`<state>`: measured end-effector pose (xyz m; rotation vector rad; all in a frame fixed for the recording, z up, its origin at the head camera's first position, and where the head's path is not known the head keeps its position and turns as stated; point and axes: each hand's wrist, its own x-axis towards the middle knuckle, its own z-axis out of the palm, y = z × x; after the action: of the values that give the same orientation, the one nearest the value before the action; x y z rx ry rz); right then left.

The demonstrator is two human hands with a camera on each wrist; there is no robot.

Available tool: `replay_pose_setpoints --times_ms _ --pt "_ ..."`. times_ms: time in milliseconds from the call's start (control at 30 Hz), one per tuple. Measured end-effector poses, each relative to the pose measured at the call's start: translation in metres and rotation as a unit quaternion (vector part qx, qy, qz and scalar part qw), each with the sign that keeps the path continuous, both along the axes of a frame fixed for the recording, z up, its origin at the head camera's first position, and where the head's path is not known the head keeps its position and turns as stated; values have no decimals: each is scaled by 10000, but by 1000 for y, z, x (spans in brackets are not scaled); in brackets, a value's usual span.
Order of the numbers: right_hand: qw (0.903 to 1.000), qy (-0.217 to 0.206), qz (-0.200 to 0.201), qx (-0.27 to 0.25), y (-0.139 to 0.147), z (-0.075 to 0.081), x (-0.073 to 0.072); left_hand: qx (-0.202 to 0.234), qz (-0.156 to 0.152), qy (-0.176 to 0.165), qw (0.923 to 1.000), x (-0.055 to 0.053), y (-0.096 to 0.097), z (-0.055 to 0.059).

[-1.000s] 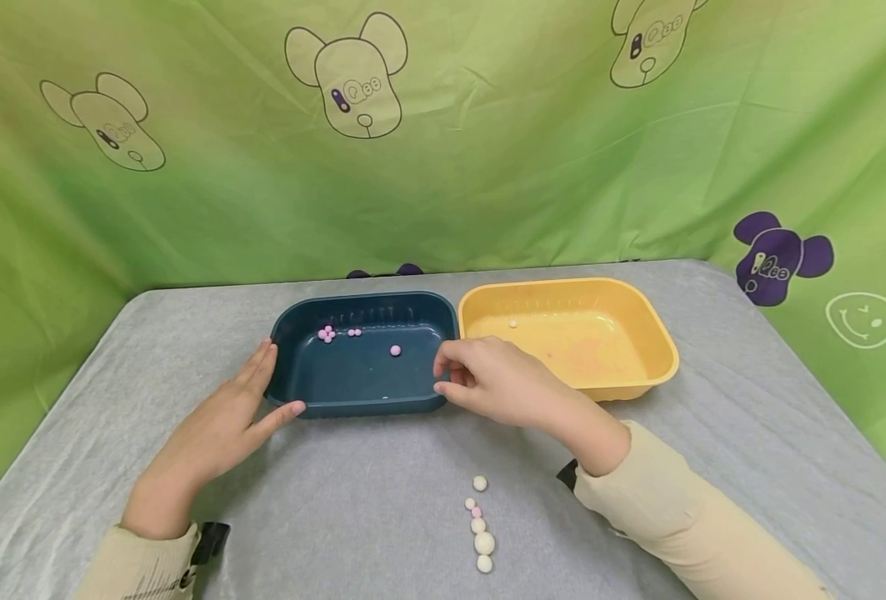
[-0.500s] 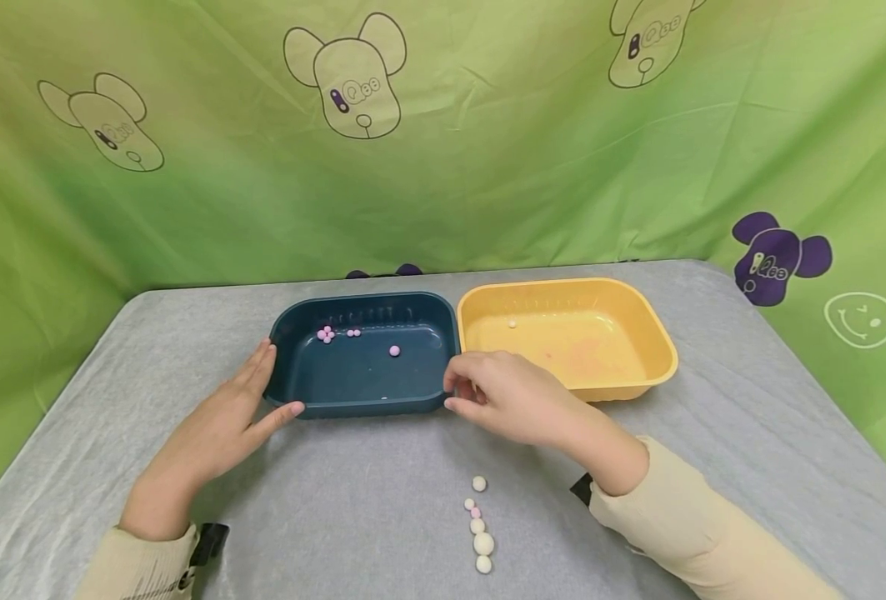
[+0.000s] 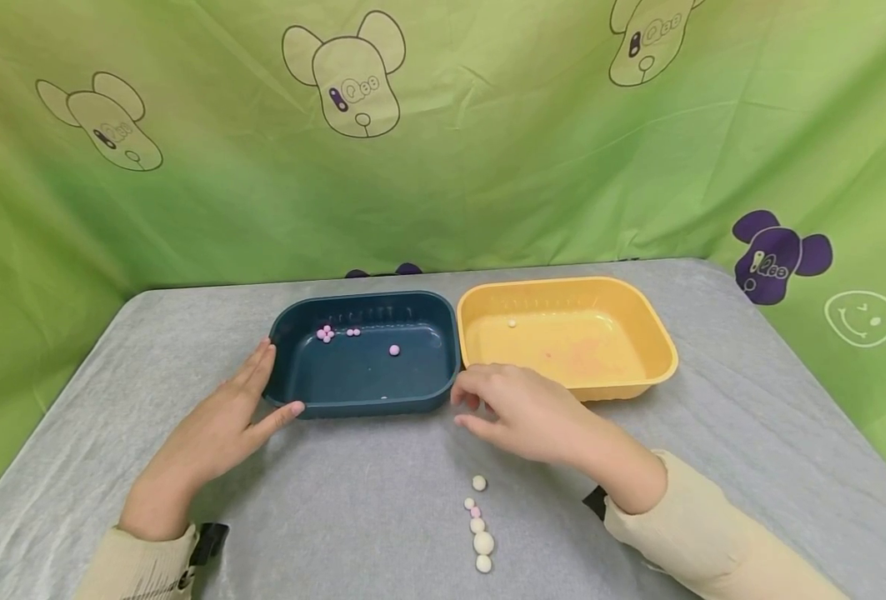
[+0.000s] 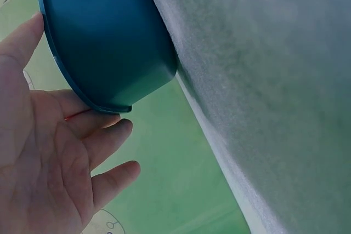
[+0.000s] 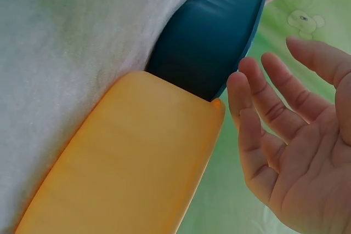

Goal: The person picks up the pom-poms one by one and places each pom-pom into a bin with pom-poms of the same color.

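Note:
My left hand (image 3: pixel 217 433) rests against the left end of a dark blue plastic tub (image 3: pixel 375 408), thumb at the front rim and fingers along the side. In the left wrist view its fingertips touch the tub's rim. Inside that tub lie a pink ball (image 3: pixel 394 350), a pink pair (image 3: pixel 353 332) and a small pink cluster (image 3: pixel 326 334). My right hand (image 3: pixel 525 412) hovers in front of where the two tubs meet, fingers loosely bent. The right wrist view shows nothing in its palm. Nearer me, a short row of white balls (image 3: pixel 483 543) with one pink ball (image 3: pixel 476 512) lies on the cloth.
A yellow tub (image 3: pixel 626 390) stands right beside the blue one, holding a tiny white ball (image 3: pixel 513 323). Grey cloth (image 3: pixel 352 500) covers the table. A green printed curtain (image 3: pixel 488 167) hangs behind the table.
My right hand has drawn back from over the blue tub's right end, moving right and toward me, its fingers spreading a little. The left hand and the balls stay put.

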<state>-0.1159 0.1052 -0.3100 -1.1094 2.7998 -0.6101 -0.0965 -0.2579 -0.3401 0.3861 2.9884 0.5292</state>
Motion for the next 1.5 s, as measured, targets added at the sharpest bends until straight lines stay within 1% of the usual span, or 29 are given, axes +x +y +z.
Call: replay_pose_setpoints --times_ms 233,400,867,1200,1500 --pt "9999 42 89 -28 7 -4 8 -80 14 40 10000 0 0 0" --pt "9999 99 19 42 10 -7 11 -89 19 45 9999 1 0 0" --pt "9998 -79 103 151 19 -11 22 -46 13 32 10000 0 0 1" --pt "9992 22 134 387 25 -14 30 -38 30 -15 10000 0 1 1" --pt "9992 -22 218 347 27 -15 33 -31 8 -24 10000 1 0 1"
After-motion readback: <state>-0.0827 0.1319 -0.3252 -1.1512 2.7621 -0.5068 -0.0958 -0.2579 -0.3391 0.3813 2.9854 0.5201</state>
